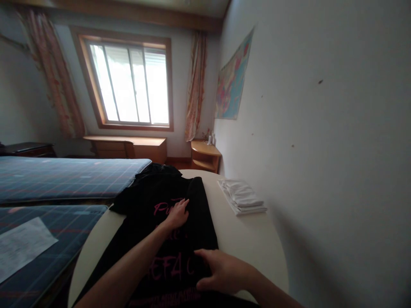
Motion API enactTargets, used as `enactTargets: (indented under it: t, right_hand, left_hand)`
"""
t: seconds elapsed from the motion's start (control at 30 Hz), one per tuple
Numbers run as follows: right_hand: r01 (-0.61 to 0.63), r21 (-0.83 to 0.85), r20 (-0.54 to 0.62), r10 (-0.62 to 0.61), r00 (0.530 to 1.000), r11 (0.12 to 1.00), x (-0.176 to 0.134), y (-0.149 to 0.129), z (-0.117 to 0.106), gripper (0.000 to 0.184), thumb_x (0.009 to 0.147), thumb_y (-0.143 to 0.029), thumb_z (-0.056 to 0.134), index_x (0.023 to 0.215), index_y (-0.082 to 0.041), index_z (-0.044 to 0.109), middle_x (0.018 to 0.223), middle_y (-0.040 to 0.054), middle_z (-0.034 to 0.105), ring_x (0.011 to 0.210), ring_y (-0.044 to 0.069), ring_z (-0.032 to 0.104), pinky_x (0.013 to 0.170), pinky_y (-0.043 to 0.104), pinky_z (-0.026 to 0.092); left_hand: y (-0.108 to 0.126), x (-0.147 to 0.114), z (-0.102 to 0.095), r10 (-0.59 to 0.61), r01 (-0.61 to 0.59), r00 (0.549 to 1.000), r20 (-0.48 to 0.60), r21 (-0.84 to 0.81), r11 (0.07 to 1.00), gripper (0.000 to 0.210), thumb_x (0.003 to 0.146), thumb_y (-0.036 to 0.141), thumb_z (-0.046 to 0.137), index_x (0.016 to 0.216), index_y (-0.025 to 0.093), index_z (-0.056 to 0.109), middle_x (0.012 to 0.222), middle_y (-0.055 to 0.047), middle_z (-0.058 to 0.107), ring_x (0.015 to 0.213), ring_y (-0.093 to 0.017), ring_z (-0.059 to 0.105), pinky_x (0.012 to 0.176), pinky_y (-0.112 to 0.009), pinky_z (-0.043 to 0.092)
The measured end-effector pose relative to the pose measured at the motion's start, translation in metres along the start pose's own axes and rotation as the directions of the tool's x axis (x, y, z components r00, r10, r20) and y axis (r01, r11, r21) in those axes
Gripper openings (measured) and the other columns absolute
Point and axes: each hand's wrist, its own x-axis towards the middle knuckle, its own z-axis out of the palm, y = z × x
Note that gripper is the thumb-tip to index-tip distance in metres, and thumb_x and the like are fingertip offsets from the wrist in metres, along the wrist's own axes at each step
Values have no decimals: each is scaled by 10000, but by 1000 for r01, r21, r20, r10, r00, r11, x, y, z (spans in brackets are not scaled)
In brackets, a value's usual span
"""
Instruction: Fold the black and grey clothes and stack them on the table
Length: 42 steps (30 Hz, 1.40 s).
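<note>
A black T-shirt (201, 220) with pink lettering lies spread over a round cream table (257, 244). Its right edge runs straight, as if folded over, and a sleeve reaches out to the left. My left hand (178, 213) rests on the upper part of the print, fingers stretched out and nothing held. Nearer to me, my right hand (221, 272) is over the lower right of the shirt, thumb and fingers apart. Whether its fingertips touch the cloth I cannot tell.
A stack of folded white cloth (242, 196) sits at the table's right, by the wall (337, 171). Left of the table are two plaid mattresses (64, 177), the nearer with a paper sheet (25, 244). A desk (149, 147) and corner shelf (207, 149) stand beyond.
</note>
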Motion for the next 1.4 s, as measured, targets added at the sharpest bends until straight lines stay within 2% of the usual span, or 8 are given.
enactTargets:
  t: [0.27,0.37,0.47,0.57,0.63,0.9,1.13,1.4]
  right_hand:
    - [89,-20,211,-83,974,996,20,-6,0,340,937,-346,446,1047,-192,729,770,7,711,575,112,625,532,186,413]
    - [-14,-89,-75,7,997,996,34,11,-8,269,913,-334,497,988,-200,719,805,20,724,647,136,657,586,208,435]
    - [-249,-243,-424,128,896,937,45,31,-21,227,888,-345,563,971,-194,711,916,81,740,853,216,688,715,276,457]
    - [-461,-274,-534,265,803,844,51,48,-30,292,907,-405,550,985,-172,707,981,144,739,928,278,692,743,331,462]
    - [-481,-261,-524,295,799,837,51,56,-30,325,912,-440,538,955,-170,714,977,152,741,930,288,697,733,335,461]
    - [-323,-191,-366,238,900,927,41,60,-16,301,832,-446,611,890,-158,677,883,112,726,809,252,673,643,296,391]
    - [-128,21,-377,127,917,991,37,62,-9,189,773,-294,640,903,-171,579,840,36,676,740,177,603,636,262,389]
    - [135,422,-318,7,948,896,31,73,6,664,754,-192,611,1354,-208,325,1108,48,696,986,201,667,852,302,495]
  left_hand:
    - [-1,-20,-9,50,-55,998,31,155,986,528,916,264,496,1441,219,485,1556,-120,380,1391,-296,400,1119,-451,346]
    - [-1,-24,-15,115,-113,993,2,216,970,506,910,269,516,1415,249,512,1575,-103,347,1397,-295,388,1104,-460,359]
    - [3,-24,-22,213,-207,977,0,239,949,465,883,229,543,1346,236,579,1527,-100,421,1374,-289,407,1109,-454,352]
    - [14,-20,-28,292,-296,955,54,267,917,423,862,148,531,1259,245,642,1356,-87,585,1266,-275,494,1089,-434,367]
    - [26,-14,-30,326,-338,941,90,276,900,404,875,116,503,1219,255,663,1252,-83,637,1195,-265,532,1069,-426,377]
    - [69,25,-14,354,-411,910,216,355,840,510,941,96,433,1378,342,530,1177,-114,624,1036,-278,615,856,-403,493]
    - [83,64,2,279,-376,922,269,441,815,353,958,115,424,1156,226,693,1134,-192,610,988,-319,650,781,-423,515]
    - [79,89,18,237,-330,940,247,468,820,311,959,105,410,1034,131,710,990,-211,659,934,-330,689,761,-440,517]
